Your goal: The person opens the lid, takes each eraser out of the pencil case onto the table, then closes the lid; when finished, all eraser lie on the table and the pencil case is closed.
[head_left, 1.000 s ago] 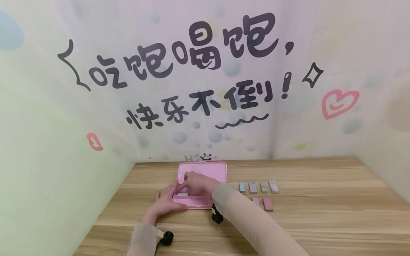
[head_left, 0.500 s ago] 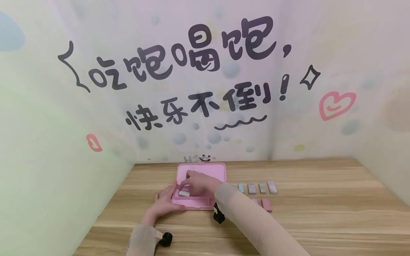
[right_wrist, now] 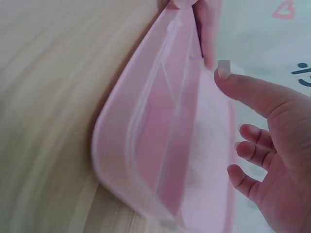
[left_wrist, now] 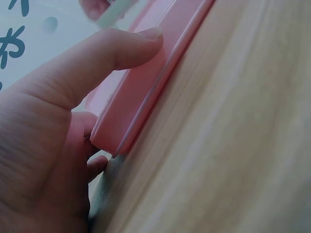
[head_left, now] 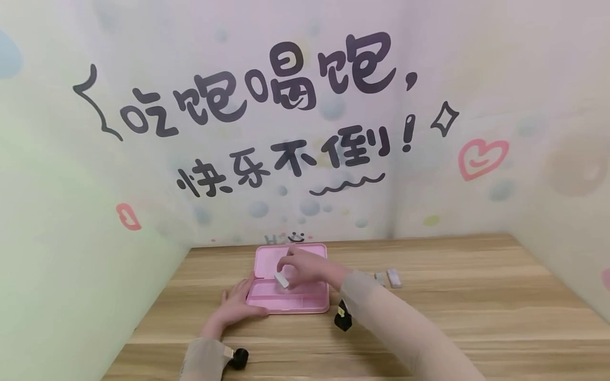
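An open pink plastic pencil case (head_left: 278, 304) lies on the table with its lid tipped back towards the wall. My left hand (head_left: 233, 307) grips its left end, the thumb (left_wrist: 138, 48) over the front wall and the fingers around the end. Over the case, my right hand (head_left: 307, 267) pinches a small pale rectangular block (head_left: 282, 280) between thumb and index finger. The right wrist view shows the end of that block (right_wrist: 224, 64) by the thumb tip, with the other fingers loosely bent. Below, the case's long compartments look bare where visible.
Two small pastel blocks, one greenish (head_left: 379, 278) and one lilac (head_left: 394, 278), lie on the wooden table (head_left: 452, 307) right of the case. My right forearm crosses in front of that area. A printed cloth wall (head_left: 333, 211) stands behind.
The right hand has raised the pale block from inside the case and drawn it slightly right. The left hand stays at the case's end. The right sleeve now covers several blocks seen earlier.
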A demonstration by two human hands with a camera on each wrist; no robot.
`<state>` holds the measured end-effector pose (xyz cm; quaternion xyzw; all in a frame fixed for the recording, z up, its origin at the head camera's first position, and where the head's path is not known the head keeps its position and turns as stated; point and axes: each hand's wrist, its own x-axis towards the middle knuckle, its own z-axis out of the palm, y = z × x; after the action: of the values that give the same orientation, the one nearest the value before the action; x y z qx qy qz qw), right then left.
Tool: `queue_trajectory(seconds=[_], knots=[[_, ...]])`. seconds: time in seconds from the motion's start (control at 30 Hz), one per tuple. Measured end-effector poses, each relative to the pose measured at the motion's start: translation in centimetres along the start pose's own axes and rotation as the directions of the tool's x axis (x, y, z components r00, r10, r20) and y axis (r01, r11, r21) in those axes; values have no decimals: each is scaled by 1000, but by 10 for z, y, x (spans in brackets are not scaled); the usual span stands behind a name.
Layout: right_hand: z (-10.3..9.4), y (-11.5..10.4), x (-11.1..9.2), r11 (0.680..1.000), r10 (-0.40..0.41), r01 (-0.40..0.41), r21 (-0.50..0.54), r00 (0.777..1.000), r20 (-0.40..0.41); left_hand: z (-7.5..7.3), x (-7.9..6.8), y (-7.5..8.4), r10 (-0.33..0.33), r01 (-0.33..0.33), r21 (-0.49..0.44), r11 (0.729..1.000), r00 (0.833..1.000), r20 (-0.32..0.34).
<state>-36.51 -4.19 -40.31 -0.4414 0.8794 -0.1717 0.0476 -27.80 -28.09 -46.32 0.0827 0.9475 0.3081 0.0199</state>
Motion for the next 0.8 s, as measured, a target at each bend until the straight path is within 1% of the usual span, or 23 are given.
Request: queue_trajectory(seconds=[0.17,0.4,0.53,0.63,0.8], knots=[[-8,6,-23,998,9,-8,58,1000,-18,0,1,0,-15,15,-8,1000,1000,10],[-22,13,-55,993,-2,10,122,998,-64,0,-1,2,-5,5,-19,1000,1000,12],[-28,18,-73,989,27,-16,149,997,-70,0,0,3,-5,6,-21,1000,1000,26],[-31,21,-86,988,51,-37,151,995,-88,0,0,5,5,-4,-22,1000,1000,29],[-33,26,-105,991,55,-38,130,991,-125,-3,-1,5,-1,1,-11,1000,1000,22]])
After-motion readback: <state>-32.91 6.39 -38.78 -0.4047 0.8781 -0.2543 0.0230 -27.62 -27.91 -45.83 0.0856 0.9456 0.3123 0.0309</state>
